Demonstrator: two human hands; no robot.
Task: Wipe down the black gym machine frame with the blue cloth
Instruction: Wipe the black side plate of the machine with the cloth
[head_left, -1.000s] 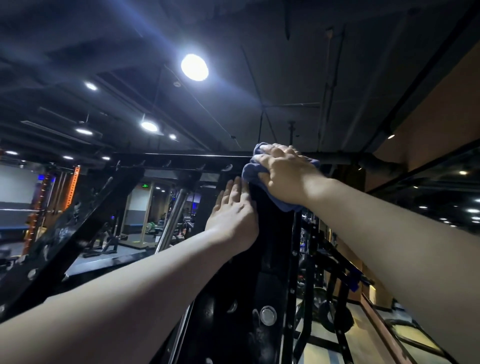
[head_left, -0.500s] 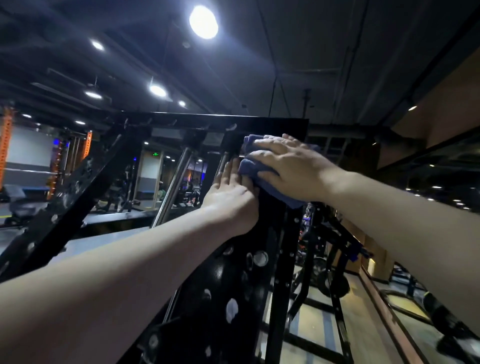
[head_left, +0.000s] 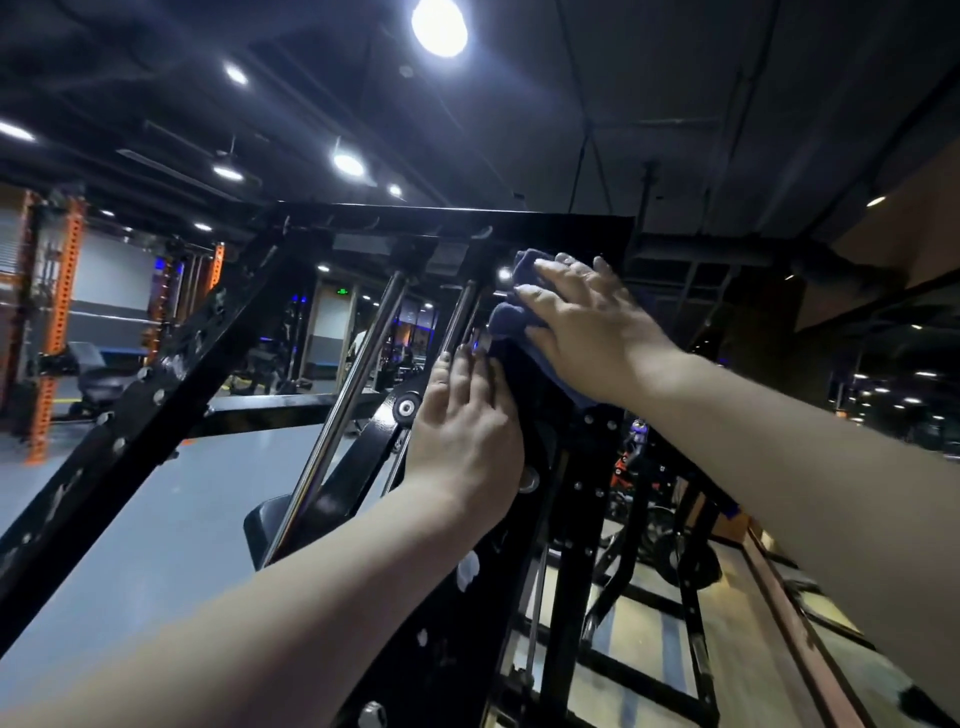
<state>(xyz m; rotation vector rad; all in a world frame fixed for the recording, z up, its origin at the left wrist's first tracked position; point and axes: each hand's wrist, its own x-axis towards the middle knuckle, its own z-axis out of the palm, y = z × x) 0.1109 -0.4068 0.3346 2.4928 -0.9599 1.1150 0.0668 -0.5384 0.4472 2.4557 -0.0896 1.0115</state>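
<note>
So the right hand (head_left: 587, 327), fingers flat on the blue cloth (head_left: 511, 319), has slid down off the black frame (head_left: 457, 623)'s top corner onto the upright, open left hand (head_left: 462, 431) still braced just below, so the wipe's probably heading downward.

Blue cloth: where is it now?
Head view, upper centre: the blue cloth lies under the right hand, pressed on the black frame below its top crossbar, above the left hand.
</note>
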